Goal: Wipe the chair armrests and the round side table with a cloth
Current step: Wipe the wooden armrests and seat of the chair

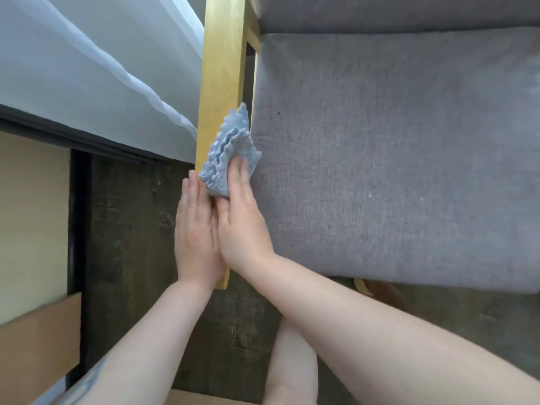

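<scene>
A light wooden chair armrest (222,71) runs away from me, just left of the grey seat cushion (394,159). A crumpled light blue cloth (228,153) lies on the armrest near its front half. My right hand (242,217) presses the cloth down with straight fingers laid over it. My left hand (197,229) lies flat on the front end of the armrest, fingers straight, its fingertips touching the cloth's left edge. The round side table is out of view.
A pale sheer curtain (87,68) hangs at the left, close to the armrest. Dark wooden floor (131,229) lies below. A beige panel (32,214) and a brown cardboard piece (38,352) stand at the left edge. My bare leg (292,366) shows at the bottom.
</scene>
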`<state>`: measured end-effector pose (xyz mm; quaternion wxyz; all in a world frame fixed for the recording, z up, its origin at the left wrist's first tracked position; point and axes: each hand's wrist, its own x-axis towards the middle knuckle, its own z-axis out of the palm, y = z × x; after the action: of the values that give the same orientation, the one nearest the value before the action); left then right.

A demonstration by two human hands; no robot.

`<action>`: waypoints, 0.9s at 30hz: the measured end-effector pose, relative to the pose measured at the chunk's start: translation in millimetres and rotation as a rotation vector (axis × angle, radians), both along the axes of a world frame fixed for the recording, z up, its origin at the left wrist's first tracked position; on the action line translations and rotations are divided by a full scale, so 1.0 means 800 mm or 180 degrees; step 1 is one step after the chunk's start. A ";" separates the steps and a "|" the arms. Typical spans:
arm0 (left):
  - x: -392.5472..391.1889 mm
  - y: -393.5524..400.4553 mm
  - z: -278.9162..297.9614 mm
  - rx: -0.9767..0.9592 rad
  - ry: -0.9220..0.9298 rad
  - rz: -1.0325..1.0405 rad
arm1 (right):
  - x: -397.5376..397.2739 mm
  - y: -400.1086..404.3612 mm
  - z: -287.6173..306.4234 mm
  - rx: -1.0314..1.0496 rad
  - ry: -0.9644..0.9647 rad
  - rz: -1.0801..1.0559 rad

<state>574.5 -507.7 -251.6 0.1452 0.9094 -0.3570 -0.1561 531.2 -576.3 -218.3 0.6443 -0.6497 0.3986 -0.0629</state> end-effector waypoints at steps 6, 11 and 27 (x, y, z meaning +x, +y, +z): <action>0.025 0.017 0.008 -0.0425 0.0398 0.0132 | -0.020 0.002 0.004 0.0055 0.0092 0.0354; 0.034 -0.024 0.003 -0.0302 0.0046 -0.0172 | 0.026 -0.053 -0.004 0.0233 -0.0008 -0.0201; 0.075 -0.117 -0.003 -0.0485 -0.0122 -0.0297 | 0.024 -0.085 0.014 0.0632 0.0217 -0.0509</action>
<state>634.2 -601.2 -254.2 0.1997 0.8810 -0.4126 -0.1176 550.7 -643.9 -207.0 0.6845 -0.5506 0.4750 -0.0522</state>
